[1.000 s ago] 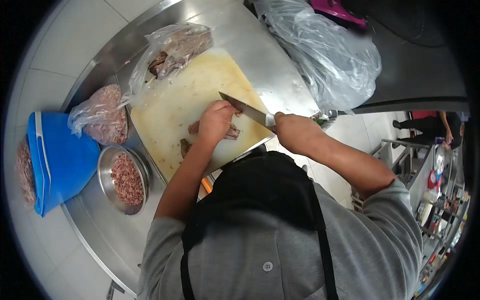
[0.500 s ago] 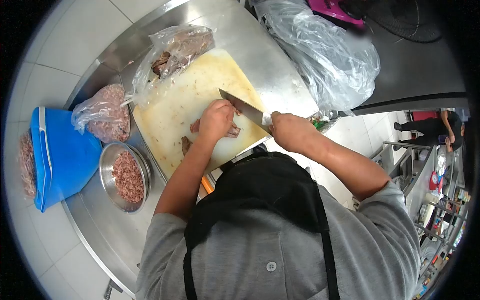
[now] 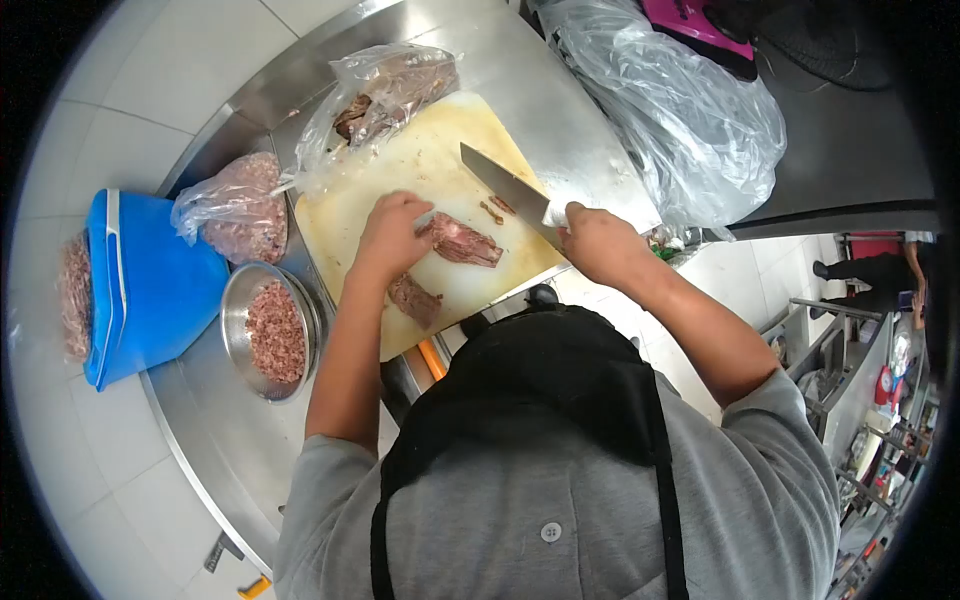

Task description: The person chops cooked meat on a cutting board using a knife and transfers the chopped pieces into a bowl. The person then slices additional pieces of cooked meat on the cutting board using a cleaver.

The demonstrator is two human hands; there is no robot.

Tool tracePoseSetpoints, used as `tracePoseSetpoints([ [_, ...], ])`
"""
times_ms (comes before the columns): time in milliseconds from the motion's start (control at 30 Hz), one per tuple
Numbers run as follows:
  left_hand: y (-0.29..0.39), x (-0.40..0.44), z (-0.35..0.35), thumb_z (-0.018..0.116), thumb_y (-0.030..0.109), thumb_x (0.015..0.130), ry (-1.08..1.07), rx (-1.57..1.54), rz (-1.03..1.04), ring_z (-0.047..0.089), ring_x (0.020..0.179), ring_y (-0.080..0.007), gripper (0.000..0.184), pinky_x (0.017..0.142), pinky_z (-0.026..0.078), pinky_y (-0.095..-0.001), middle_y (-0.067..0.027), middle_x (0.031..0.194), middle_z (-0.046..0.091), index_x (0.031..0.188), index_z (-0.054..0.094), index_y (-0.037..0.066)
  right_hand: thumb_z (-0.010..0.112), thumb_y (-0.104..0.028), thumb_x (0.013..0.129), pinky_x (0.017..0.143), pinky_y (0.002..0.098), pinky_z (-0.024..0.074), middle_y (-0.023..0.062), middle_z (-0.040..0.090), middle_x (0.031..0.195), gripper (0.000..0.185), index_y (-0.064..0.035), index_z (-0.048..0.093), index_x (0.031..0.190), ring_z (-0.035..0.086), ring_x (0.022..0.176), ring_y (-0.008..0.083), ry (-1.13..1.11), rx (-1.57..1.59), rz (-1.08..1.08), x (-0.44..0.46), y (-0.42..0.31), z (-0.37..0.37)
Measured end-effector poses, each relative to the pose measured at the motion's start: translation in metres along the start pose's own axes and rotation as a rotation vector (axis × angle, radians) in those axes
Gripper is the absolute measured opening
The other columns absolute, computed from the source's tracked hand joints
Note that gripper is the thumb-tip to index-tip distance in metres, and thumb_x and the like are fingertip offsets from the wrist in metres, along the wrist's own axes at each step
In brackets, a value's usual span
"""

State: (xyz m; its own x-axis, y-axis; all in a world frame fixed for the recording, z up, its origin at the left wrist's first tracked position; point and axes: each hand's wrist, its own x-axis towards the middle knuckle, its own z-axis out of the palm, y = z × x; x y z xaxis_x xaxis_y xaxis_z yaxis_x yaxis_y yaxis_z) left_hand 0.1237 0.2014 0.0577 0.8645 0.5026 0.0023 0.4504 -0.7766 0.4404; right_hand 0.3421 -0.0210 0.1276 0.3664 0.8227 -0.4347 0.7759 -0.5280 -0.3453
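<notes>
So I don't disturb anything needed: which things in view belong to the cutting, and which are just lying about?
In the job:
knife, in the right grip
meat pieces
cutting board
probably the bowl of chopped meat and the bagged meat

Apparently just lying about:
blue container
clear plastic
pink item

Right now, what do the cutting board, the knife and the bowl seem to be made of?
Cutting board: probably plastic, matte, off-white with yellowed patches. Knife: smooth gray blade, likely steel; white handle, perhaps plastic. Bowl: apparently stainless steel, given its silvery wall.
</notes>
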Motion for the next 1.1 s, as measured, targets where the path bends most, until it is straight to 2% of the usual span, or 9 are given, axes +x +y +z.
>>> tracePoseSetpoints([
  [233, -0.009, -0.017, 0.014, 0.075, 0.007, 0.070, -0.062, 0.017, -0.129, 0.061, 0.111, -0.0343, 0.043, 0.095, 0.051, -0.0403, -0.0142, 0.113, 0.067, 0.113, 0.074, 0.007, 0.052, -0.025, 0.100, 0.089, 0.0495, 0.0536, 0.0257, 0.071, 0.105, 0.030, 0.0013, 0.063, 0.110, 0.069, 0.103, 0.0403, -0.128, -0.003, -0.031, -0.005, -0.003, 0.009],
  [300, -0.007, -0.018, 0.010, 0.074, 0.005, 0.070, 0.103, -0.098, -0.057, 0.062, 0.110, -0.0342, 0.042, 0.095, 0.051, -0.0408, -0.0128, 0.111, 0.068, 0.112, 0.074, 0.006, 0.052, -0.025, 0.100, 0.089, 0.0493, 0.0536, 0.0258, 0.071, 0.106, 0.031, 0.0012, 0.063, 0.111, 0.069, 0.103, 0.0403, -0.116, 0.008, -0.032, -0.001, 0.000, 0.011],
  [400, 0.015, -0.009, 0.016, 0.074, 0.003, 0.070, 0.091, -0.099, 0.165, 0.060, 0.114, -0.0342, 0.048, 0.098, 0.050, -0.0401, -0.0126, 0.116, 0.067, 0.117, 0.072, 0.007, 0.052, -0.025, 0.099, 0.090, 0.0488, 0.0535, 0.0260, 0.071, 0.107, 0.031, 0.0011, 0.064, 0.111, 0.068, 0.104, 0.0403, -0.122, 0.026, -0.033, 0.001, 0.000, 0.017],
  [500, 0.022, -0.009, 0.039, 0.075, 0.004, 0.071, 0.021, -0.010, 0.157, 0.058, 0.119, -0.0340, 0.054, 0.102, 0.049, -0.0389, -0.0145, 0.128, 0.063, 0.124, 0.070, 0.011, 0.052, -0.024, 0.100, 0.091, 0.0483, 0.0537, 0.0261, 0.071, 0.106, 0.030, 0.0012, 0.063, 0.110, 0.069, 0.104, 0.0399, -0.112, -0.006, -0.051, 0.001, -0.001, 0.015],
  [567, 0.031, -0.024, 0.040, 0.079, 0.008, 0.071, 0.044, -0.076, 0.125, 0.052, 0.127, -0.0362, 0.068, 0.109, 0.044, -0.0400, -0.0185, 0.137, 0.056, 0.137, 0.060, 0.009, 0.050, -0.019, 0.099, 0.087, 0.0482, 0.0554, 0.0249, 0.072, 0.103, 0.025, 0.0006, 0.062, 0.110, 0.071, 0.099, 0.0393, -0.108, -0.072, -0.085, -0.004, -0.008, 0.009],
  [633, 0.042, -0.042, 0.046, 0.084, 0.013, 0.071, 0.272, -0.127, -0.211, 0.049, 0.129, -0.0394, 0.079, 0.112, 0.040, -0.0434, -0.0207, 0.138, 0.053, 0.142, 0.052, 0.004, 0.051, -0.021, 0.100, 0.083, 0.0498, 0.0553, 0.0243, 0.072, 0.097, 0.025, 0.0004, 0.061, 0.109, 0.071, 0.094, 0.0402, -0.094, -0.098, -0.091, -0.008, -0.011, 0.013],
  [767, 0.037, -0.051, 0.067, 0.088, 0.018, 0.070, 0.236, -0.161, -0.235, 0.046, 0.131, -0.0417, 0.085, 0.112, 0.039, -0.0471, -0.0208, 0.141, 0.050, 0.142, 0.048, 0.000, 0.051, -0.021, 0.100, 0.076, 0.0516, 0.0558, 0.0222, 0.072, 0.086, 0.023, -0.0008, 0.059, 0.107, 0.072, 0.083, 0.0407, -0.062, -0.169, -0.166, -0.015, -0.024, 0.021],
  [867, 0.035, -0.052, 0.066, 0.090, 0.018, 0.064, 0.338, -0.225, -0.248, 0.048, 0.130, -0.0388, 0.082, 0.110, 0.041, -0.0451, -0.0192, 0.139, 0.052, 0.137, 0.056, 0.004, 0.052, -0.021, 0.099, 0.075, 0.0517, 0.0553, 0.0222, 0.072, 0.086, 0.022, -0.0011, 0.058, 0.107, 0.071, 0.083, 0.0407, -0.048, -0.181, -0.162, -0.016, -0.027, 0.021],
  [1100, 0.029, -0.048, 0.066, 0.075, 0.008, 0.080, 0.417, -0.160, 0.082, 0.059, 0.110, -0.0342, 0.022, 0.096, 0.049, -0.0432, -0.0126, 0.111, 0.065, 0.101, 0.074, 0.005, 0.049, -0.015, 0.098, 0.080, 0.0514, 0.0556, 0.0239, 0.072, 0.091, 0.021, 0.0004, 0.059, 0.109, 0.072, 0.088, 0.0409, -0.080, -0.165, -0.119, -0.012, -0.039, 0.006],
])
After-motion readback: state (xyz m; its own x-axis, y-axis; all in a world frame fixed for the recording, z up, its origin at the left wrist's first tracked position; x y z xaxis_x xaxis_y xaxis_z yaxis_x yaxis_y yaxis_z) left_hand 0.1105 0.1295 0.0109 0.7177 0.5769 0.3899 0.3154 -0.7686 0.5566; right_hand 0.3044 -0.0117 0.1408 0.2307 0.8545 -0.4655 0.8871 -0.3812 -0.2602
